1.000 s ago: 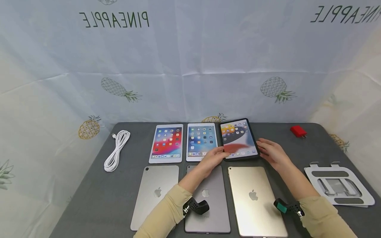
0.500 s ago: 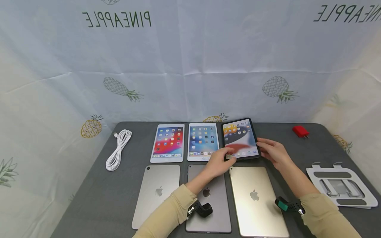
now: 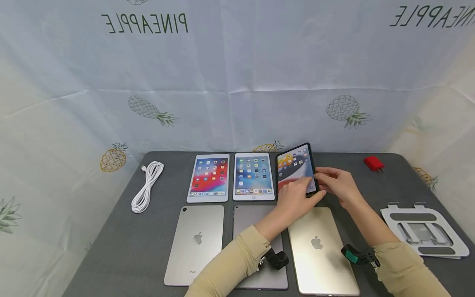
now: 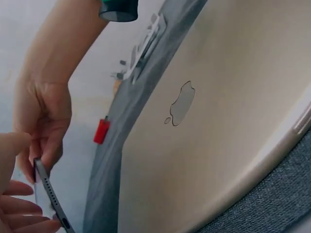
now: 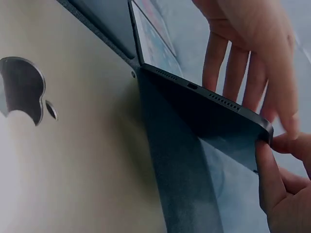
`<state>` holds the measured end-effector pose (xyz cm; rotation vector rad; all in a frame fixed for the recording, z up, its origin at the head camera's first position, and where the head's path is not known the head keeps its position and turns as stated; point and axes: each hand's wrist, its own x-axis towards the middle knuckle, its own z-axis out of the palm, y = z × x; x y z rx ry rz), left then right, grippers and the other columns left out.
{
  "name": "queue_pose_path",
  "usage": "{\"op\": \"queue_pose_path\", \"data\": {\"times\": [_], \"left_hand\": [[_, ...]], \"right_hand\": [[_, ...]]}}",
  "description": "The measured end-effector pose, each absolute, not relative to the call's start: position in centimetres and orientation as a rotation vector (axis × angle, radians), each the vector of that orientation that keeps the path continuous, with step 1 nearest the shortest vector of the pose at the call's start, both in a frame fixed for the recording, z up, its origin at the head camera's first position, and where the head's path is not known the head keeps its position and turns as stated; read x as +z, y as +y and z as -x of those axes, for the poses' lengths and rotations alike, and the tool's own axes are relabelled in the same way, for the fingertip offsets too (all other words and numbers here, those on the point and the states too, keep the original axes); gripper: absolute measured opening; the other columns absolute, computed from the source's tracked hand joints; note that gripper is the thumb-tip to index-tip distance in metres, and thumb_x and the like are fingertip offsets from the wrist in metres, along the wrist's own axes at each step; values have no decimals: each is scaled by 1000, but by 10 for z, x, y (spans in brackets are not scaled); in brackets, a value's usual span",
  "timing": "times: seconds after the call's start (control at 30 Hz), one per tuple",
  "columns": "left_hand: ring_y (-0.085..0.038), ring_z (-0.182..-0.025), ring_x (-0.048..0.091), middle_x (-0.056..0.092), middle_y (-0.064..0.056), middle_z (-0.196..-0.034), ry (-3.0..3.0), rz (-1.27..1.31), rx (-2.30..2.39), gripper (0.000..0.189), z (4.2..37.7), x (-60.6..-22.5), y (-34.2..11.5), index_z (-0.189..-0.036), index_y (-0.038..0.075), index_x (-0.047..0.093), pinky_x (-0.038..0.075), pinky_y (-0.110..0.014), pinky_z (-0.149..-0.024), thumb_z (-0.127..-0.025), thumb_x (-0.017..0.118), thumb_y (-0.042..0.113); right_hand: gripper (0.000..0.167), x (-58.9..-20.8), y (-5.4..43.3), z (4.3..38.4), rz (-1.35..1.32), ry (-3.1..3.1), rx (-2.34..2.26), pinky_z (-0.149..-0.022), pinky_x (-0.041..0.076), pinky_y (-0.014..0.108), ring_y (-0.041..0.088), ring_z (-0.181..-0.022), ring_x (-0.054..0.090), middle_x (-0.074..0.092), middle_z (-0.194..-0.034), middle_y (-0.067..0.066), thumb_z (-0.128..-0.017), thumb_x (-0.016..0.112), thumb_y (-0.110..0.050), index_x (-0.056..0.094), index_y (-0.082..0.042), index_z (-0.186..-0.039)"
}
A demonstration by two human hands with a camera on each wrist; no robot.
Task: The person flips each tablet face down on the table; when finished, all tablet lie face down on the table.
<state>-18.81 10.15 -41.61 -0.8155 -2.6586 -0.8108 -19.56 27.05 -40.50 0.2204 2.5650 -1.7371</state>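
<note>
Newly tilted up, the black-edged iPad could slip if the right hand loses its pinch; the left hand, fingers extended, grips nothing.

Right hand grips slim tablet at corner; left hand alongside, fingers extended; gold tablet, logo showing

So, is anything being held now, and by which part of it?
The right grip pinches the black-edged tablet near its lower right corner; the left grip does not close around it.
</note>
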Motion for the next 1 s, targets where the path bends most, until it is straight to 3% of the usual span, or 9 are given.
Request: {"op": "queue_pose_path", "data": {"times": [0.17, 0.3, 0.5, 0.63, 0.73, 0.83, 0.9, 1.0], "left_hand": [[-9, -59, 59, 65, 7, -80, -2593, 827, -634, 30, 192, -418, 100, -97, 18, 66, 35, -19, -44, -91, 65, 48], [-10, -58, 59, 63, 4, -79, -2475, 911, -518, 24, 194, -418, 97, -96, 14, 67, 36, -19, -43, -93, 64, 38], [-11, -58, 58, 59, 3, -77, -2293, 960, -614, 14, 197, -419, 94, -91, 12, 64, 43, -20, -48, -94, 62, 26], [-8, -62, 63, 69, 0, -91, -2257, 959, -931, 15, 199, -421, 91, -104, 10, 68, 45, -14, -54, -97, 59, 21], [-2, -53, 56, 72, -3, -85, -2241, 919, -1209, 29, 198, -424, 89, -121, 4, 67, 38, -8, -49, -98, 58, 19], [2, -48, 49, 71, -6, -76, -2206, 845, -1426, 36, 196, -426, 85, -128, 1, 62, 34, -8, -45, -96, 60, 17], [5, -54, 56, 73, -9, -86, -2195, 788, -1534, 37, 196, -426, 82, -129, 1, 61, 40, -6, -49, -96, 61, 17], [-1, -76, 68, 70, -11, -111, -2211, 714, -1688, 38, 195, -425, 76, -131, 4, 61, 50, -9, -60, -95, 62, 18]], "right_hand": [[58, -401, 267, 198, -206, 2595, -1729, -73, 56, 21, 1, -79, 63, 61, -118, 19, -95, 63, -31, 50, 6, -138], [57, -396, 262, 198, -201, 2630, -1706, -74, 57, 25, 0, -78, 65, 64, -111, 13, -94, 65, -32, 52, 5, -137], [56, -384, 252, 197, -177, 2715, -1706, -72, 57, 25, -1, -76, 65, 63, -111, 18, -94, 66, -34, 55, 2, -135], [52, -379, 246, 197, -124, 2843, -1646, -65, 56, 20, -1, -72, 65, 65, -106, 18, -93, 66, -35, 59, 0, -131], [50, -378, 241, 197, -64, 2905, -1611, -63, 55, 20, 2, -69, 65, 66, -102, 17, -93, 66, -35, 60, -2, -130], [53, -379, 238, 199, 15, 2832, -1665, -68, 56, 23, 4, -75, 64, 63, -105, 17, -94, 64, -36, 57, -2, -135], [56, -381, 237, 200, 54, 2724, -1733, -73, 57, 25, 4, -82, 63, 60, -112, 18, -96, 62, -37, 53, -2, -139], [60, -388, 237, 202, 76, 2552, -1830, -81, 56, 28, 3, -92, 62, 55, -126, 21, -98, 58, -40, 47, -4, -144]]}}
